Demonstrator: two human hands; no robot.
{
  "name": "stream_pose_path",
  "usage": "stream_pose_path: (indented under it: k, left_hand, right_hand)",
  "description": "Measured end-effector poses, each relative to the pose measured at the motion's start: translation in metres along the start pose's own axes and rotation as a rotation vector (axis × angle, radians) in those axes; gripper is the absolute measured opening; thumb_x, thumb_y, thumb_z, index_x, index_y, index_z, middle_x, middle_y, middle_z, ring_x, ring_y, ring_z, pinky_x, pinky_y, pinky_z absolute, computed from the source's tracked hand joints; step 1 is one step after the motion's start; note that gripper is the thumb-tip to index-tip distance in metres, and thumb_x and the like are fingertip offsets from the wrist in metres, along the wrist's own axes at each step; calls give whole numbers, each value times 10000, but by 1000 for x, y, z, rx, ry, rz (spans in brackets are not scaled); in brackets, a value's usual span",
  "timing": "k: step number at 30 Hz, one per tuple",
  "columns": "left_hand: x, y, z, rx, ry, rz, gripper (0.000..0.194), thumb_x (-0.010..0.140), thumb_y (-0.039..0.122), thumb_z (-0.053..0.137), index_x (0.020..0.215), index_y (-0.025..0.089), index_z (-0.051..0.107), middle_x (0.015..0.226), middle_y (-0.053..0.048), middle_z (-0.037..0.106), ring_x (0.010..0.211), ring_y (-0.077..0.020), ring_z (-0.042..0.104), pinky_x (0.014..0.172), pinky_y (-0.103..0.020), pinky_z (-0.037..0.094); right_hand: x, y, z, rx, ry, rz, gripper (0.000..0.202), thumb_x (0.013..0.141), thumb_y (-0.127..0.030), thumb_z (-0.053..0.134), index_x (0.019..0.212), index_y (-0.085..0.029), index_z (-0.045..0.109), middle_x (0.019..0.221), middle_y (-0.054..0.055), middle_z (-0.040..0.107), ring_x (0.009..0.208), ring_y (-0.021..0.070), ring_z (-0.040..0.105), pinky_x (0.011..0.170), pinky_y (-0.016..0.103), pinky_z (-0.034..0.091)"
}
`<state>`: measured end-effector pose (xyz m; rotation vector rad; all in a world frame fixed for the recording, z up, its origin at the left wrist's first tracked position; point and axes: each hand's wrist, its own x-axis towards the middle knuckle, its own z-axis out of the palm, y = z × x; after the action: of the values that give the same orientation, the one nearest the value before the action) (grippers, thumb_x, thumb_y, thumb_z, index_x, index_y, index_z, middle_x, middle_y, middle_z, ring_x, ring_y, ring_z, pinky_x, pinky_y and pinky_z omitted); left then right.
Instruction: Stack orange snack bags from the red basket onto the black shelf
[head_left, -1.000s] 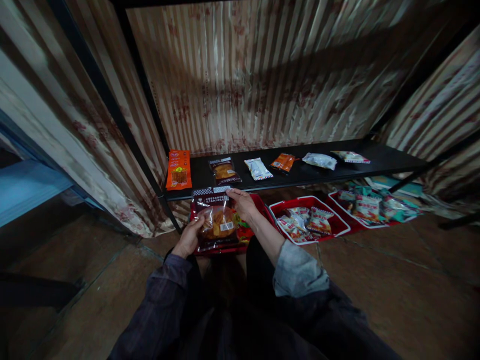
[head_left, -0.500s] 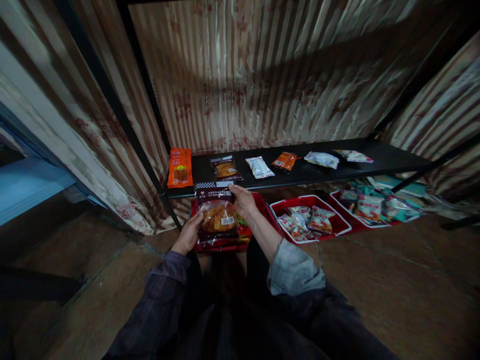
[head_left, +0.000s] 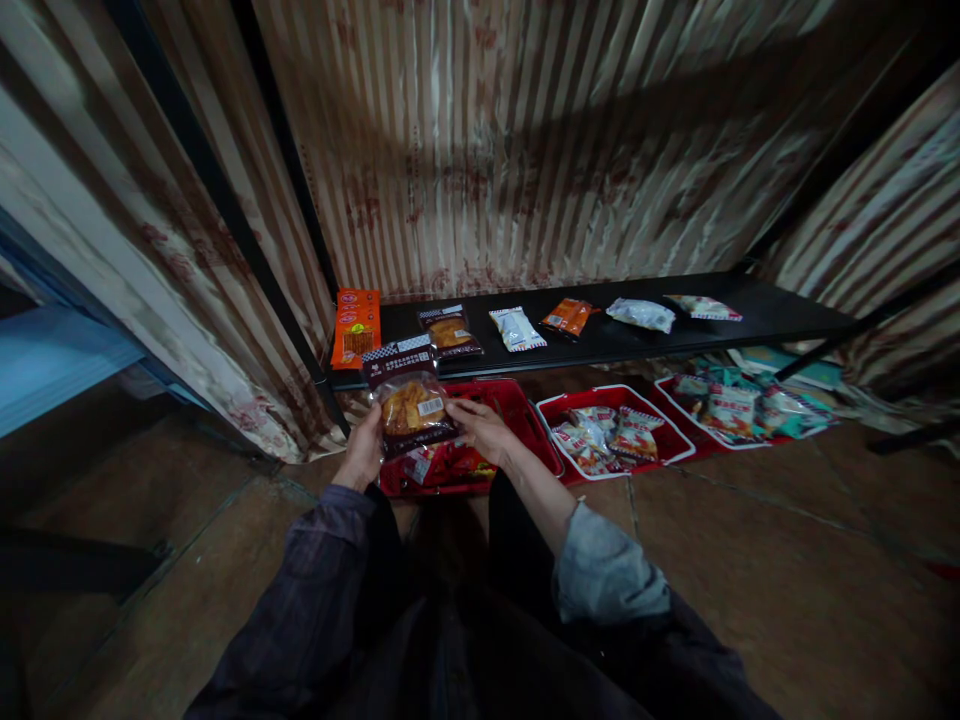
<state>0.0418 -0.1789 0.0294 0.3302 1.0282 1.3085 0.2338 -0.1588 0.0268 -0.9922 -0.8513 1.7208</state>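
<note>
Between my two hands is a brown snack packet (head_left: 412, 405) with a clear window, a checkered top strip and a white barcode label. My left hand (head_left: 361, 450) grips its lower left edge. At its right edge, my right hand (head_left: 480, 428) pinches it with the fingers. The packet is held tilted above a red basket (head_left: 517, 400) that has red packets inside. Just behind it, a similar brown packet (head_left: 450, 331) lies on the black shelf (head_left: 637, 350), beside an orange packet (head_left: 355, 328) at the shelf's left end.
Along the shelf lie a white packet (head_left: 517, 328), a small orange packet (head_left: 570, 316), a silvery packet (head_left: 640, 314) and another packet (head_left: 703, 306). Two more red baskets with white rims, one holding white-red packets (head_left: 637, 434), the other green-white packets (head_left: 733, 408), stand right. Black posts (head_left: 289, 150) frame the shelf.
The brown packet has moved slightly up and left with my hands. My right hand has slid from its top right corner down to its right edge.
</note>
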Motion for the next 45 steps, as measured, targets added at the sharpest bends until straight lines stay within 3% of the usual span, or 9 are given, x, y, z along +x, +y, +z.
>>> stream_pose_path:
  k: [5,11,15,21,31,35,40,45]
  left_hand:
    - [6,0,2,6,104,16,320,834,393,560,1023,143,627,1049,-120,686,924,-215,670,858,-363,521]
    - [5,5,7,-21,101,19,313,861,362,522,1049,130,617,949,-101,706,934,-210,663,857,-364,524]
    - [0,8,3,-6,-46,3,336,818,374,589,1055,139,622,1013,-103,694,970,-216,650,874,-362,516]
    - [-12,7,-4,117,-335,95,624,623,121,761,1192,262,549,1145,-25,649,1027,-184,612,933,-338,471]
    - [-7,1,-6,134,-337,152,653,583,120,777,1178,252,543,1134,-23,640,1048,-184,592,963,-343,441]
    - [-7,-4,-5,130,-305,156,705,574,118,773,1213,258,512,1145,-29,636,1048,-183,593,974,-350,433]
    - [-3,-11,-3,121,-272,186,693,564,118,766,1196,259,516,1157,-27,632,1066,-193,586,981,-365,425]
    - [-2,-17,1,154,-289,258,674,578,107,732,1203,247,522,1214,-33,609,1132,-202,547,1036,-362,362]
  right_hand:
    - [-7,11,-6,37,36,39,320,514,-256,851,759,-160,668,728,-4,667,668,130,638,606,270,574]
    - [-4,9,-4,24,16,-5,389,438,-277,872,747,-171,660,727,-31,642,666,111,621,626,264,568]
    - [-2,11,-1,-16,70,-75,388,426,-302,866,732,-184,660,728,-42,627,651,97,588,594,243,544]
    - [2,11,6,-31,162,-144,359,457,-328,841,745,-195,673,786,-19,649,667,110,580,562,225,494]
    - [9,20,4,-163,176,-229,323,547,-359,764,796,-188,648,802,-14,628,641,122,562,571,269,484]
    - [13,23,-4,-485,195,-347,230,663,-306,673,868,-206,642,835,14,640,748,172,600,682,337,513]
    - [6,13,4,-1079,251,-720,415,768,-192,565,1182,-218,579,1161,102,595,1087,249,538,957,456,425]
    - [2,11,23,-1209,169,-880,423,841,-180,476,1253,-239,550,1290,83,541,1197,240,472,1022,443,387]
